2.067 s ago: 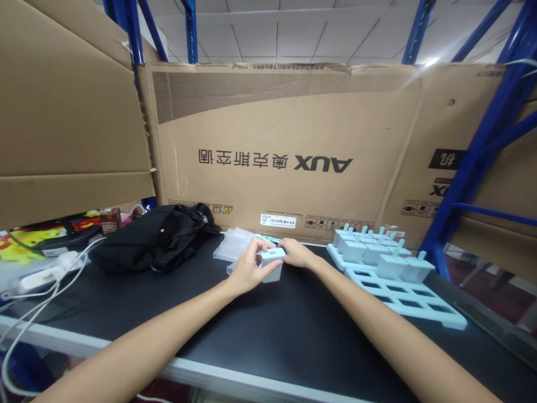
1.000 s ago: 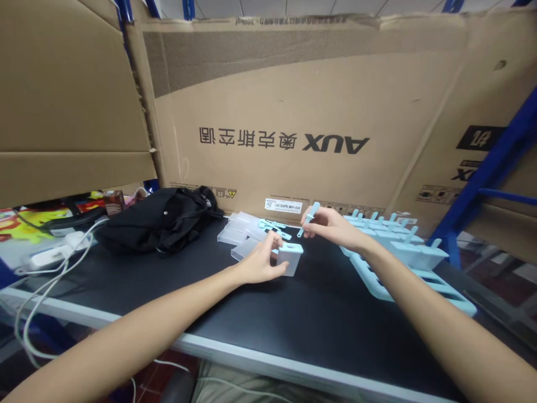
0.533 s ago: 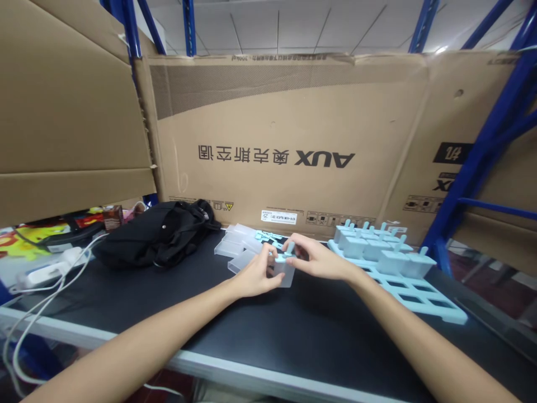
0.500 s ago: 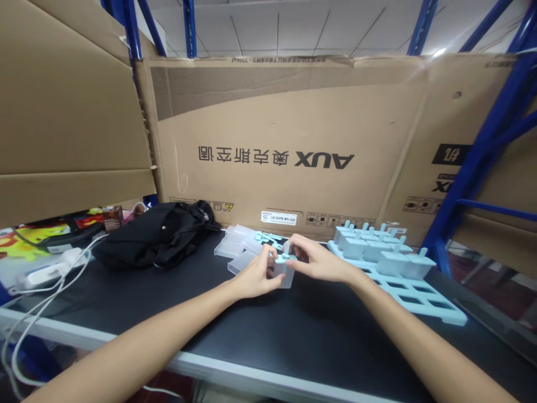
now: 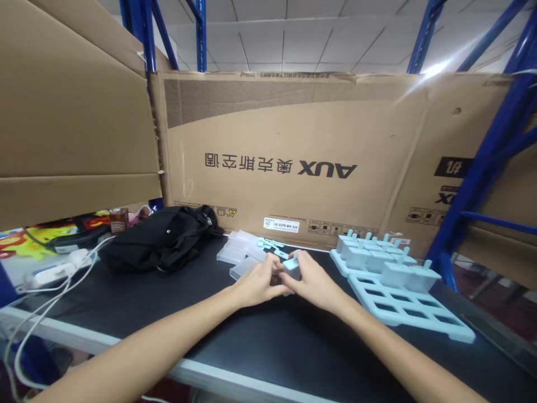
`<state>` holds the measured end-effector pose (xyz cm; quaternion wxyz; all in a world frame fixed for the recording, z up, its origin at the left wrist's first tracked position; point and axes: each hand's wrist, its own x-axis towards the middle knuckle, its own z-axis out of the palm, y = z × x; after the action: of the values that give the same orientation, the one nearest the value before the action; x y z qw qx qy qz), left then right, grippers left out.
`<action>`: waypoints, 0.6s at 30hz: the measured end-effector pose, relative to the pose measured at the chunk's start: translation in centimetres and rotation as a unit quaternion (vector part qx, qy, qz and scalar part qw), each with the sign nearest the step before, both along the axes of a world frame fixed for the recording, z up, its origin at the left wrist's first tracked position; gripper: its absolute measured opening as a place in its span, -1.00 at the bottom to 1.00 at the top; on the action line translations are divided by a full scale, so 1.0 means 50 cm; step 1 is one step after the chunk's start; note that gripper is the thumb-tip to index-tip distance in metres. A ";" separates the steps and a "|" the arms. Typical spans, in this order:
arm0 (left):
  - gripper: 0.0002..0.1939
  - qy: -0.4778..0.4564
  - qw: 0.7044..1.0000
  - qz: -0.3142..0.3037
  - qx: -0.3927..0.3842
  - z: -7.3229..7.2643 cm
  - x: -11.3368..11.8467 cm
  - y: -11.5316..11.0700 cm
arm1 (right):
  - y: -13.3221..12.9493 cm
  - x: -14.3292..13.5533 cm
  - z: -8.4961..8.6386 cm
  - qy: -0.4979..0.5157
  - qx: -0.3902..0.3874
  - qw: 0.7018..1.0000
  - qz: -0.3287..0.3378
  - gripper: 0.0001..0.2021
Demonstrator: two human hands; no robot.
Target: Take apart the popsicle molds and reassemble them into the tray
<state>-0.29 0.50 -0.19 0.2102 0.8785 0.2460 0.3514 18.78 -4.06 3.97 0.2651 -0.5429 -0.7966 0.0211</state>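
Note:
Between both hands, over the middle of the black table, is a popsicle mold [image 5: 292, 268] with a light blue top. My left hand [image 5: 262, 282] has its fingers closed round the mold's left side. From the right, my right hand [image 5: 312, 280] grips the same mold, its fingers partly hiding the body. Just behind the hands lie small light blue sticks [image 5: 271, 244]. Several clear mold cups [image 5: 240, 247] lie to their left. On the right stands a light blue rack [image 5: 377, 305], with several stick-topped molds [image 5: 396, 274] in its rear part and open slots in front.
A black bag [image 5: 157, 240] lies at the left, beside white cables and a power strip [image 5: 54, 274]. Large cardboard [image 5: 272, 129] stands behind the table [image 5: 251, 347]. Blue shelf posts [image 5: 474, 162] rise at the sides.
The mold has turned and tilted between my hands, and my right hand has shifted lower around it. The whole view has moved slightly.

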 end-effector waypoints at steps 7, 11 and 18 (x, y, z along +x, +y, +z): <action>-0.79 0.110 0.987 0.050 0.105 0.023 -0.010 -0.010 | 0.005 0.221 0.084 -0.151 0.127 0.967 -0.162 -0.58; -0.89 0.141 0.983 -0.041 0.111 0.061 -0.006 -0.020 | 0.004 0.345 0.066 -0.231 0.110 0.924 -0.283 -0.52; -0.54 0.021 0.980 -0.187 0.057 0.067 -0.072 -0.301 | -0.006 0.354 0.009 -0.312 0.127 0.882 -0.330 -0.46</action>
<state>-3.87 -14.53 3.14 0.2164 0.9267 0.0612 0.3010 36.49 -4.38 4.40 0.0614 -0.7150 -0.6084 -0.3389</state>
